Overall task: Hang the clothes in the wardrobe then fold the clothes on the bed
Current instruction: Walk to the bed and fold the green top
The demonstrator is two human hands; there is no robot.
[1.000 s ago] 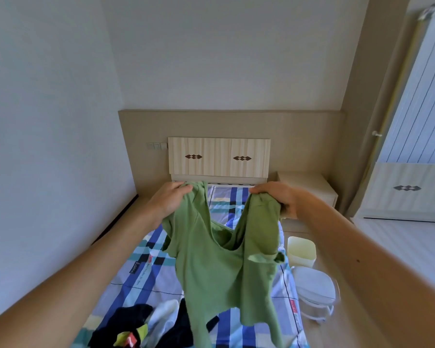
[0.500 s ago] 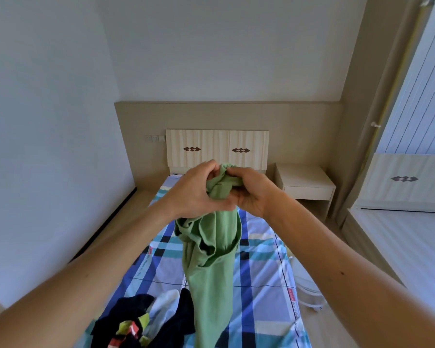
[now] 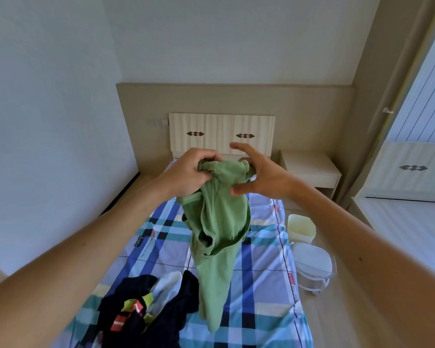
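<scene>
Two hands sit close together over the plaid bed [image 3: 261, 285]: left hand [image 3: 189, 172] fists the bunched top of the green shirt [image 3: 216, 222], right hand [image 3: 261, 177] fingers splayed loose just beside it.

The left hand [image 3: 194, 172] grips a bunched green shirt [image 3: 219, 222] over the bed [image 3: 261, 285]. The right hand [image 3: 264, 177], fingers spread, is just beside its top.

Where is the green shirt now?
Head view, centre: the shirt hangs over the bed, its top bunched in the left hand, the spread right hand beside it and a dark clothes pile below.
</scene>
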